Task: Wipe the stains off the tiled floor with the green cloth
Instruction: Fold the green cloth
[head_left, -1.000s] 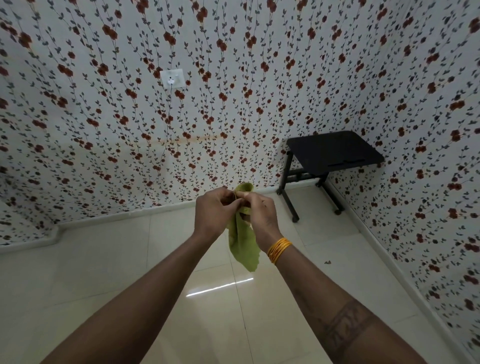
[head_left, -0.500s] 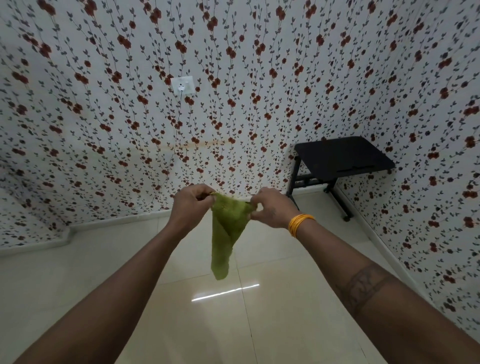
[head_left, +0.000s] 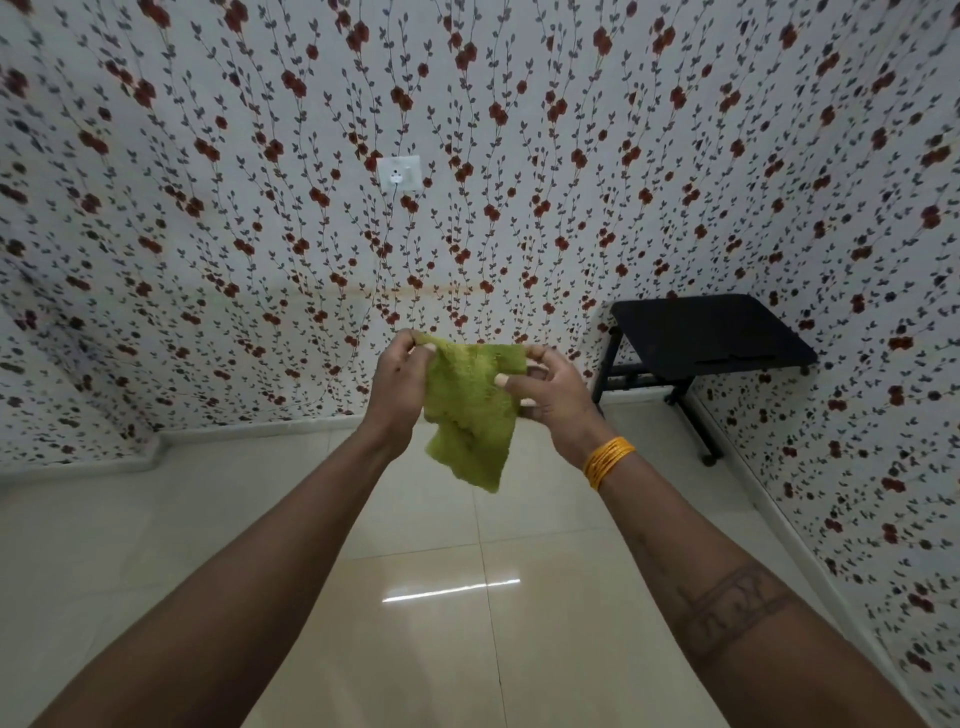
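A green fuzzy cloth (head_left: 470, 410) hangs in the air in front of me, spread between both hands above the floor. My left hand (head_left: 397, 387) pinches its upper left corner. My right hand (head_left: 550, 397) grips its upper right edge, thumb across the front of the cloth. The lower part of the cloth dangles in loose folds. The glossy cream tiled floor (head_left: 447, 649) lies below; no stain shows clearly on it from here.
A low black table (head_left: 706, 332) on a wheeled frame stands in the right corner. Walls with red flower wallpaper close the floor on the far side and the right. A white socket (head_left: 399, 173) sits on the far wall.
My hands have drawn apart and opened the cloth from a bunched strip into a wider sheet. The view has tilted a little.
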